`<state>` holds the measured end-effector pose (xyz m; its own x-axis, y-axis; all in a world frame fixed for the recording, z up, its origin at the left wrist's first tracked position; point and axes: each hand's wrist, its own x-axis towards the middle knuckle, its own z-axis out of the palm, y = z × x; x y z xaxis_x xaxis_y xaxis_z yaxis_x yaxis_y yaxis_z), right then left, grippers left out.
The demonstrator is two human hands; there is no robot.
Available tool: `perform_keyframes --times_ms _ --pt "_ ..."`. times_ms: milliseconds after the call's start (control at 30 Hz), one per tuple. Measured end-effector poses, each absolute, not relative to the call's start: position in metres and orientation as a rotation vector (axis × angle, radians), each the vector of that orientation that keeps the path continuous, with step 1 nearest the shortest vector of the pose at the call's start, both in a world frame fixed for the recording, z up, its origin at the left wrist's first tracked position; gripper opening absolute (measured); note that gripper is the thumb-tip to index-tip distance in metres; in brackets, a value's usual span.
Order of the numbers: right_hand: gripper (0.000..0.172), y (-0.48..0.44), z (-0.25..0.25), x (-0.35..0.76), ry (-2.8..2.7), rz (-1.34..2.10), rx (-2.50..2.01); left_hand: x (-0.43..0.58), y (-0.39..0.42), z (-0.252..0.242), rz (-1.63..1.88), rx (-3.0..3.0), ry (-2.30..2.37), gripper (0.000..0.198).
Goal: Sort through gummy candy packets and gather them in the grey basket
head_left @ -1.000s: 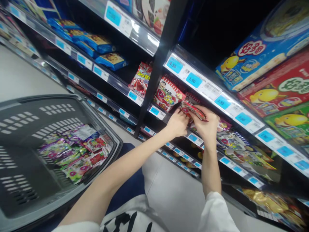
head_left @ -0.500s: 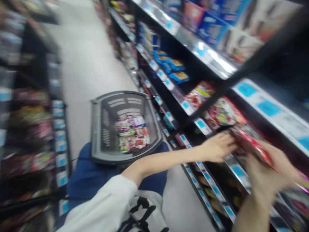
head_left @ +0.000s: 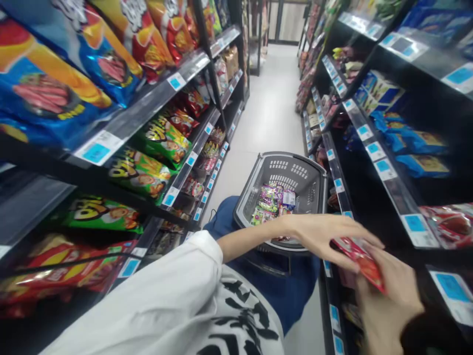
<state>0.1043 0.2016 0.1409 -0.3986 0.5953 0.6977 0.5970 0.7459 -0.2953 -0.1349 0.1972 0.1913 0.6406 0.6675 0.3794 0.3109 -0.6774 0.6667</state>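
Note:
My right hand (head_left: 388,301) grips a red snack packet (head_left: 360,261) low at the right, in front of the right-hand shelves. My left hand (head_left: 325,236) reaches across from the left with fingers stretched out, its fingertips resting on the top of the same packet. Just behind the hands a grey shopping basket (head_left: 254,190) stands on the floor, holding several colourful candy packets (head_left: 271,202).
Black shelf units line both sides of a narrow aisle. Chip bags (head_left: 148,167) fill the left shelves, blue packets (head_left: 421,162) and red packets (head_left: 451,224) the right. Blue price labels (head_left: 414,224) run along the shelf edges. The pale floor (head_left: 269,108) leads to a doorway.
The view has swung left from the right-hand shelf to look down the aisle. Both hands have come away from the shelf with the red packet, now lower and nearer the basket.

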Motion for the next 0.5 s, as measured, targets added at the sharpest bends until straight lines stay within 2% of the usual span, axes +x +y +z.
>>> perform_keyframes --times_ms 100,233,267,333,400,433,500 --pt "0.018 0.205 0.117 0.061 -2.246 -0.071 -0.759 -0.153 0.191 0.165 0.570 2.462 0.963 0.068" --pt "0.018 0.197 0.080 0.012 -2.176 0.080 -0.800 -0.177 0.187 0.128 0.365 2.483 1.230 0.069" --pt "0.022 0.194 0.070 0.003 -2.095 0.120 -0.857 -0.186 0.186 0.122 0.347 2.495 1.251 0.070" --pt "0.039 0.187 0.047 -0.012 -1.964 0.219 -0.976 -0.207 0.181 0.115 0.336 2.497 1.304 0.068" --pt "0.060 0.181 0.022 -0.021 -2.003 0.368 -1.064 -0.232 0.173 0.112 0.424 2.426 1.381 0.065" --pt "0.065 0.178 0.011 -0.024 -2.109 0.446 -1.079 -0.246 0.168 0.112 0.536 2.361 1.423 0.063" --pt "0.062 0.174 -0.007 -0.027 -2.401 0.518 -1.121 -0.275 0.156 0.110 0.864 2.181 1.518 0.058"
